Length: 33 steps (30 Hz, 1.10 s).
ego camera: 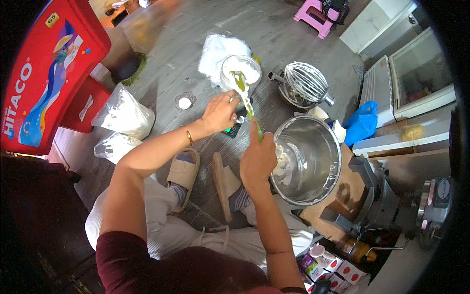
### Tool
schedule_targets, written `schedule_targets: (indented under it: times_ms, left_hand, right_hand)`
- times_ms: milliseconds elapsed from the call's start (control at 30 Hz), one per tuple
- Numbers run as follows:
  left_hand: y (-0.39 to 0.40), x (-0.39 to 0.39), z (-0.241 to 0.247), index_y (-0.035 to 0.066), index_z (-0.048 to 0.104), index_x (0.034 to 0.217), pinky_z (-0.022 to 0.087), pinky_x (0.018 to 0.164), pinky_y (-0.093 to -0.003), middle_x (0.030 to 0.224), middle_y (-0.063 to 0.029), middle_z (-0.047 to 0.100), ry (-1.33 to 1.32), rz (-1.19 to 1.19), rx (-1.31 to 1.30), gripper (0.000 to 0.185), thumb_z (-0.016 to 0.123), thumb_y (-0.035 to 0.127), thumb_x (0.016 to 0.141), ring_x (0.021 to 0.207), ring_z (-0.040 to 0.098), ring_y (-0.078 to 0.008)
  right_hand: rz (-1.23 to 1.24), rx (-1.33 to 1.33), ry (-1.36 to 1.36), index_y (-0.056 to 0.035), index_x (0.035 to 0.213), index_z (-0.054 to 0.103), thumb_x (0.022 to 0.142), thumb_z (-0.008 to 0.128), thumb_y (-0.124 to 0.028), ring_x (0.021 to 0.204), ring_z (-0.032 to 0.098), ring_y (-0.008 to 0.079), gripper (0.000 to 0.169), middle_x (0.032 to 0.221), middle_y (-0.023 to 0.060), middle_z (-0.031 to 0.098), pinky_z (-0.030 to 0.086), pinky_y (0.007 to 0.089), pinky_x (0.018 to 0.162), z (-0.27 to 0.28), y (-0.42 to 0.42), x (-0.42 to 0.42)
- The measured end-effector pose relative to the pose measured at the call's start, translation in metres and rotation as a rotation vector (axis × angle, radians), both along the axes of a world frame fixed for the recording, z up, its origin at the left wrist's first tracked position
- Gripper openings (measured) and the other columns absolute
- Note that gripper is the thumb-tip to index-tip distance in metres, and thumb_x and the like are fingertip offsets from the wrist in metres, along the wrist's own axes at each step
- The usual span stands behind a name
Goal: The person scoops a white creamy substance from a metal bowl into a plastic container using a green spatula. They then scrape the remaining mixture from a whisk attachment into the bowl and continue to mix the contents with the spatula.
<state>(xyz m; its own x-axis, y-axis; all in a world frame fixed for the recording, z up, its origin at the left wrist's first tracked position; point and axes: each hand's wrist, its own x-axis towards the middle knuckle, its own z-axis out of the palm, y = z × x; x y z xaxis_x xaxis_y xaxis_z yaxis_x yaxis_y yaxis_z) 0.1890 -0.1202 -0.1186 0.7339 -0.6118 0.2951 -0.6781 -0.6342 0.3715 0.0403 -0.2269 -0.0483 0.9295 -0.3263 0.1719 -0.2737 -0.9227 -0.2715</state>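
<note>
My right hand (257,158) grips the handle end of a green spatula (240,81) smeared with white cream. Its blade reaches over a clear round tub (223,78) of white cream. My left hand (220,112) is at the near side of the tub, beside the spatula; what its curled fingers hold is unclear. Partly under that hand is a black digital scale (232,133) with a lit green display. To the right of my right hand, a large steel mixing bowl (323,165) has cream smeared on its inner wall and a pale clump at its left side.
A cream-coated whisk attachment (306,79) rests on a bowl at the upper right. Filled plastic bags (128,115) stand left, near a red cooler box (79,47). Clear plastic bags (222,47) lie behind the tub. A stand mixer (382,198) and cartons (339,270) are at right.
</note>
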Motion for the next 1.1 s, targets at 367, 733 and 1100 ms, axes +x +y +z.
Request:
schedule_targets:
  times_ms: [367, 733, 1100]
  left_hand:
    - [-0.027, -0.023, -0.002, 0.003, 0.059, 0.112, 0.043, 0.094, -0.0392, 0.123, -0.0149, 0.055, 0.433, -0.055, -0.383, 0.032, 0.063, 0.012, 0.082, 0.113, 0.052, -0.0317]
    - [-0.123, -0.085, -0.009, 0.003, 0.045, 0.138, 0.043, 0.056, -0.0244, 0.107, -0.0074, 0.061, 1.550, 0.064, -1.034, 0.074, 0.045, -0.016, 0.067, 0.071, 0.054, -0.0111]
    - [-0.121, -0.103, 0.017, 0.002, 0.058, 0.127, 0.046, 0.083, -0.0201, 0.125, -0.0087, 0.060, 1.297, -0.151, -0.900, 0.080, 0.042, -0.020, 0.052, 0.106, 0.058, -0.0114]
  right_hand:
    - [0.026, 0.312, -0.106, -0.0198, 0.133, 0.055, 0.073, 0.046, 0.013, 0.075, 0.055, 0.0268, 0.069, 0.087, 0.0148, 0.054, 0.046, 0.0372, 0.067, 0.080, -0.092, -0.137]
    - [-0.289, -0.215, 0.395, -0.0219, 0.120, 0.063, 0.076, 0.060, -0.009, 0.082, 0.066, 0.0330, 0.045, 0.086, 0.0148, 0.067, 0.053, 0.0433, 0.068, 0.037, -0.206, -0.122]
    - [0.227, -0.281, 0.370, -0.0128, 0.078, 0.073, 0.075, 0.063, -0.013, 0.081, 0.069, 0.0238, 0.010, 0.082, 0.0099, 0.070, 0.054, 0.0370, 0.064, -0.022, -0.188, -0.083]
